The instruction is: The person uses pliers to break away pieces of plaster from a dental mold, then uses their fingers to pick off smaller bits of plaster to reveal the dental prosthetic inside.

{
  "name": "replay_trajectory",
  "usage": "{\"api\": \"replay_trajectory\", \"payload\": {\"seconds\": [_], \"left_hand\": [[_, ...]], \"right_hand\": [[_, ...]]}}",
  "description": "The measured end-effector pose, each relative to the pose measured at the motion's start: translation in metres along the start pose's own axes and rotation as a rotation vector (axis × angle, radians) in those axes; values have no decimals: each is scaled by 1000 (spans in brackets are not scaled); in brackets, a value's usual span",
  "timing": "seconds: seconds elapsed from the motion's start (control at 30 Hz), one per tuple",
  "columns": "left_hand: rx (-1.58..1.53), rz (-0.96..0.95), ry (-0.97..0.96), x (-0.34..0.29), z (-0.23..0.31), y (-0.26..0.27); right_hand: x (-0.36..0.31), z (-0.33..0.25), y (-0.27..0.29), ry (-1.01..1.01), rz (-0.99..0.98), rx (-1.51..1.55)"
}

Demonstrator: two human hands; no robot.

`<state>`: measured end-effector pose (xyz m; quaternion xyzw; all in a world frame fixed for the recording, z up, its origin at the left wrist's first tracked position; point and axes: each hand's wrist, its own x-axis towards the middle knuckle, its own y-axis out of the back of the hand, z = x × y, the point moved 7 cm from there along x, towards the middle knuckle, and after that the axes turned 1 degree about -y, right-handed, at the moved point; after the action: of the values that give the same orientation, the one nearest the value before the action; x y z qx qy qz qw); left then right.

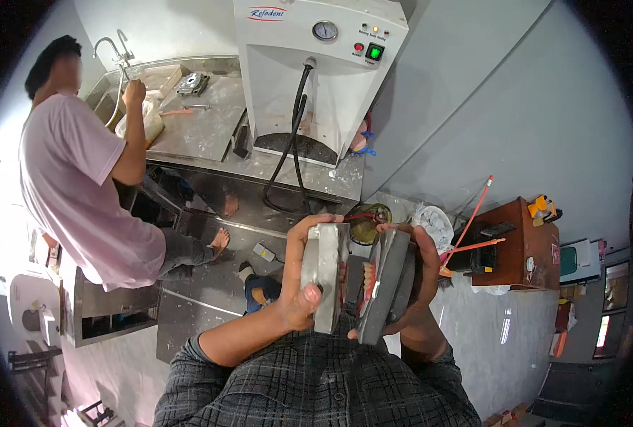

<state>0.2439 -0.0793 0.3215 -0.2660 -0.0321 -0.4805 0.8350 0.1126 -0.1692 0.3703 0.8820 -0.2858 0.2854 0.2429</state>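
Observation:
My left hand [300,288] grips one half of a denture flask [323,277], a pale grey metal block whose outer side looks coated with plaster. Its thumb lies across the near face and its fingers wrap the far edge. In my right hand [424,274] is the other, darker flask half [387,285], clasped around its outer side. A row of cream denture teeth [368,279] on a reddish base shows on that half's inner side. Both halves stand on edge, facing each other with a narrow gap between. Something reddish also shows inside the left half, mostly hidden.
A white steam machine [281,85] with a black hose [304,107] stands on a metal counter [203,135]. To the left, a person in a pink shirt [89,178] works at the sink. A lined bucket [434,228], an orange-handled broom [473,213] and a brown cabinet [530,242] are at right.

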Motion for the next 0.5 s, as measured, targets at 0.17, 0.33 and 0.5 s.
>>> {"api": "replay_trajectory", "payload": {"seconds": [0.17, 0.33, 0.5], "left_hand": [[74, -69, -162, -6, 2, -1], [102, -132, -294, -8, 2, 0], [95, -178, -464, -8, 4, -3]], "right_hand": [[-11, 0, -2, -36, -23, 38], [-10, -13, -1, 70, -76, -107], [-10, -25, 1, 160, -88, -180]]}}
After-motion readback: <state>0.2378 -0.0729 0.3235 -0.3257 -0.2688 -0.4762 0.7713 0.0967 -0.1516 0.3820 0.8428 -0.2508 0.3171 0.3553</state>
